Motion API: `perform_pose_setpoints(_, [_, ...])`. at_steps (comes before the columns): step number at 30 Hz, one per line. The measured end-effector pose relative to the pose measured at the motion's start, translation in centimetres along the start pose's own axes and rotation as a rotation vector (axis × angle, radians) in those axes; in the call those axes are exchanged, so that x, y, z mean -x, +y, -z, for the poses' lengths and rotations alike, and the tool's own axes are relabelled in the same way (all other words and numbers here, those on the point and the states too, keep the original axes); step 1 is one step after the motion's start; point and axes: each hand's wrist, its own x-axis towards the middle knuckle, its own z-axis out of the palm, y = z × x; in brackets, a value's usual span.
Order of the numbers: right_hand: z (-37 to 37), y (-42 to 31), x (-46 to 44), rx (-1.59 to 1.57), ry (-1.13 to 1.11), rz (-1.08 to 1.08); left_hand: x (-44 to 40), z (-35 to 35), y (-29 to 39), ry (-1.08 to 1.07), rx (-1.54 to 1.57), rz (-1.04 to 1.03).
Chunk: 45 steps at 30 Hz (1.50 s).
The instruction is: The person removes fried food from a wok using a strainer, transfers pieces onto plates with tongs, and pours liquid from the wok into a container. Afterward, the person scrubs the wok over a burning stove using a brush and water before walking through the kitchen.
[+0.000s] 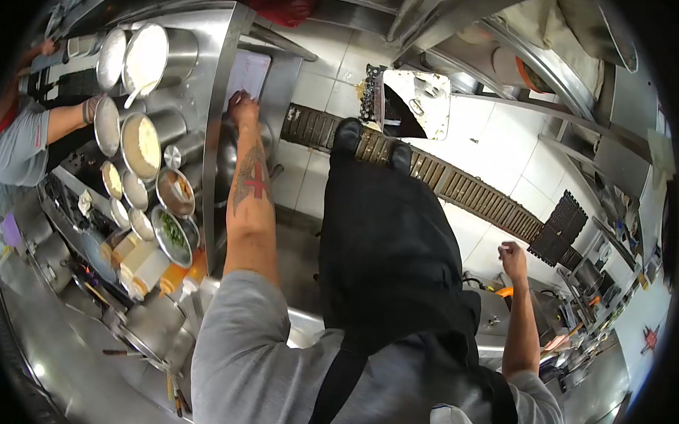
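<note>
My left arm, with a red cross tattoo, reaches forward to the side of the steel counter. My left hand is at the near edge of a pale rectangular board on a lower steel surface. Its fingers are bent and slightly apart; I cannot tell whether they press on the board. A rounded steel pot stands beside my left forearm, partly hidden. Out to the right, my right hand hangs over the white tiled floor. Its fingers are loosely curled, and no object shows in them.
On the left counter stand several steel pots, bowls of food and sauce bottles. A co-worker's arm reaches toward them. A floor drain grating crosses by my shoes. Ahead lies a dirty white container; a black mat is rightward.
</note>
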Motion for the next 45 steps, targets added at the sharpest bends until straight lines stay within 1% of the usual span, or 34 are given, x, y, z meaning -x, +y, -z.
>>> perform_pose_setpoints(1, [-1.5,1.3,0.3,-0.078,0.015,0.078,-1.1,-0.6,-0.1,-0.009,0.008,-0.005])
perform_pose_setpoints(2, [-1.9,0.4,1.3,-0.091,-0.025,0.058,-1.9,-0.9,0.4,0.207,-0.355,-0.216])
perform_pose_setpoints(3, [-4.8,4.3,0.5,-0.144,-0.01,0.102,-2.7,-1.5,0.3,0.284,-0.437,-0.263])
perform_pose_setpoints(4, [-3.2,-1.1,2.4,-0.095,-0.132,-0.045,-3.7,-1.5,-0.7,0.279,-0.418,-0.259])
perform_pose_setpoints(5, [-5.6,2.0,1.9,0.087,-0.143,-0.04,-4.0,-0.8,-1.8,0.275,-0.391,-0.244])
perform_pose_setpoints(6, [-4.6,-0.6,2.7,0.015,-0.311,-0.16,-3.4,-1.0,-2.2,0.277,-0.37,-0.216])
perform_pose_setpoints(7, [-4.8,-0.9,3.3,0.167,-0.317,-0.094,-3.3,-1.1,-3.9,0.287,-0.316,-0.182])
perform_pose_setpoints(8, [-3.4,-4.8,4.2,0.074,-0.343,0.034,-2.1,-1.2,-4.5,0.309,-0.251,-0.124])
perform_pose_setpoints(9, [-5.1,-3.4,3.7,0.115,-0.334,-0.124,-0.9,-0.7,-5.3,0.334,-0.182,-0.065])
perform_pose_setpoints(10, [-5.2,-3.3,3.2,0.155,-0.375,-0.106,1.4,0.3,-5.1,0.371,-0.121,0.005])
perform_pose_setpoints(11, [-3.7,-6.0,3.8,0.143,-0.321,-0.165,2.7,0.8,-5.9,0.403,-0.071,0.062])
perform_pose_setpoints(12, [-2.4,-8.5,4.2,0.171,-0.334,-0.189,4.2,1.5,-6.7,0.432,-0.027,0.121])
perform_pose_setpoints(13, [-2.0,-8.7,3.9,0.203,-0.327,-0.205,5.2,2.1,-7.2,0.459,0.006,0.161])
perform_pose_setpoints(18, [0.4,-11.0,2.7,0.117,-0.224,-0.177,8.6,4.4,-7.8,0.543,0.065,0.265])
perform_pose_setpoints(21, [1.2,-13.3,2.5,0.133,-0.215,-0.162,10.8,5.6,-9.0,0.573,0.08,0.295])
perform_pose_setpoints(23, [0.9,-13.0,2.3,0.128,-0.22,-0.133,12.6,5.8,-9.9,0.597,0.096,0.324])
perform_pose_setpoints(25, [0.1,-13.3,1.9,0.081,-0.279,-0.159,13.7,6.2,-10.3,0.613,0.105,0.337])
perform_pose_setpoints(29, [-0.4,-13.6,1.9,0.09,-0.305,-0.1,14.5,5.8,-10.4,0.592,0.151,0.36])
perform_pose_setpoints(32, [-0.4,-13.8,1.8,0.096,-0.3,-0.08,13.8,5.8,-9.5,0.562,0.199,0.372])
perform_pose_setpoints(33, [-0.2,-13.9,1.6,0.104,-0.325,-0.103,13.2,5.5,-9.0,0.541,0.228,0.378])
perform_pose_setpoints(36, [-0.1,-14.5,1.7,0.057,-0.269,-0.061,11.6,4.6,-7.8,0.471,0.325,0.405])
perform_pose_setpoints(39, [-1.0,-13.4,1.6,-0.044,-0.2,-0.024,9.1,3.0,-7.3,0.34,0.454,0.431])
perform_pose_setpoints(40, [-2.1,-11.7,1.3,-0.169,-0.194,0.01,7.5,2.2,-7.1,0.29,0.492,0.432])
perform_pose_setpoints(41, [-5.9,-5.3,-1.7,-0.024,-0.127,0.314,5.4,1.0,-6.2,0.226,0.534,0.444])
perform_pose_setpoints(42, [-4.9,-7.8,0.4,-0.027,-0.117,0.213,3.4,0.3,-5.9,0.172,0.554,0.458])
perform_pose_setpoints(44, [-4.2,-11.4,3.7,-0.261,-0.152,0.031,0.1,-0.9,-3.8,0.105,0.577,0.494])
perform_pose_setpoints(45, [-3.8,-13.1,4.9,-0.223,-0.162,-0.029,-0.3,-1.4,-2.1,0.093,0.579,0.529])
